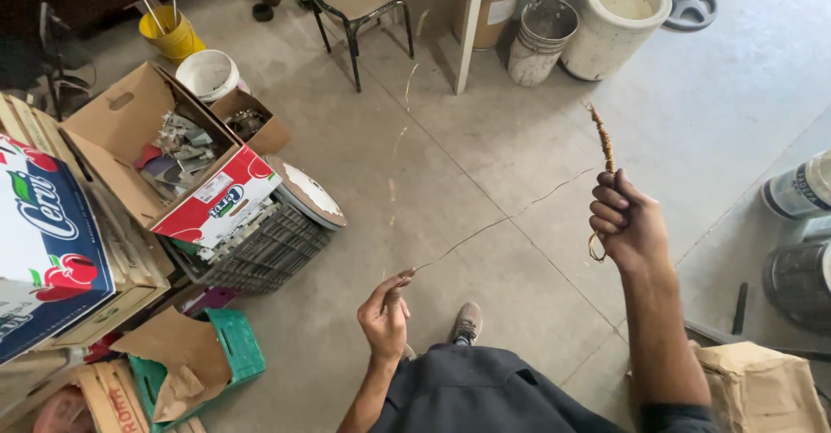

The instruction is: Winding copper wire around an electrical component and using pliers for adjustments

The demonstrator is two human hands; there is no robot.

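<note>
At centre frame we hold a thin, pale strand of wire [485, 230] stretched between our hands. Our right hand [630, 225], at right, is fisted around a twisted, coppery bundle of wire [603, 139]; our left hand [385, 316], lower centre, pinches the strand's free end. One strand is drawn out; the bundle looks mostly twisted. The bundle's lower end hides inside the fist.

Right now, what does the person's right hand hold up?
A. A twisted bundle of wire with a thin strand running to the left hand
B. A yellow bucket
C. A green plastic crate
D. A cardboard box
A: the right hand is closed around a twisted bundle of wire that sticks up above the fist, and a thin strand runs from it down to the fingers of the left hand.
</note>
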